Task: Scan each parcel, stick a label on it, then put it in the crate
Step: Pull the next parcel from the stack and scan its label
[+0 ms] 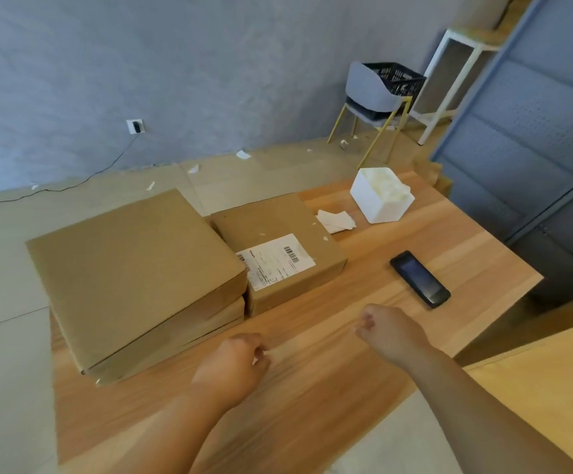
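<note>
A stack of flat brown parcels (pixel 131 268) lies on the left of the wooden table (pixel 329 371). Beside it lies a smaller brown parcel (pixel 278 220) with a white barcode label (pixel 275 260) on top. A black handheld scanner (pixel 419 278) rests on the table to the right. Loose white labels (pixel 334 220) sit behind the small parcel. A black crate (pixel 394 78) stands on a grey chair far back. My left hand (pixel 233 364) hovers over the table with curled fingers, holding nothing. My right hand (pixel 386 328) is likewise curled and holds nothing, near the scanner.
A white foam box (pixel 379 196) with white stuffing stands at the table's far side. A grey chair (pixel 367 90), a white stool frame (pixel 449 80) and blue metal shelving (pixel 524 138) are at the right. Paper scraps and a cable lie on the floor.
</note>
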Motion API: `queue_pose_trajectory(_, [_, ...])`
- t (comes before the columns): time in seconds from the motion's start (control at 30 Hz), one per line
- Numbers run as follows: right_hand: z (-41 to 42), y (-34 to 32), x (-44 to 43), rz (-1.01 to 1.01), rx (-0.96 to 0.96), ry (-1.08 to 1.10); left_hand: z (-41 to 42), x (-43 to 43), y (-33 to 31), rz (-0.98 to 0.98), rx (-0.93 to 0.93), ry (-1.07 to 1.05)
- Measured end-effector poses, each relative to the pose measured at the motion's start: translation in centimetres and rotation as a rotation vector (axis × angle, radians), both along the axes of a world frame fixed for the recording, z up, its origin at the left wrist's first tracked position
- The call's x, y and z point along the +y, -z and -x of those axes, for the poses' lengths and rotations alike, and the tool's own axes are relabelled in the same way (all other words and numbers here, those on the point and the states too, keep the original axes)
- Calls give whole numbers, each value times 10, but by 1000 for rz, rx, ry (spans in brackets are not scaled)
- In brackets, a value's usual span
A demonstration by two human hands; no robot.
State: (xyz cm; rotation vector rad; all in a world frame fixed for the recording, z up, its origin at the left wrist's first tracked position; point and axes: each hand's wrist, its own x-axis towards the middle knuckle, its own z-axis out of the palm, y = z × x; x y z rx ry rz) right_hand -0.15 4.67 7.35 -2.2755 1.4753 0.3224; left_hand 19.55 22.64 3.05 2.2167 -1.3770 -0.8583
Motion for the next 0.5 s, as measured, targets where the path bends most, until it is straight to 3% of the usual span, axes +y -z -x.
queue_pose_trajectory(0.2, [9,30,-80,80,-74,20,9,-70,4,82,-7,-79])
queue_pose_trajectory(0.37, [37,55,-162,92,-120,0,35,-141,11,173,-170,-222])
queue_pose_trajectory(0.5, [65,72,-223,145,-4,-74,66,-194,21,112,-195,-442])
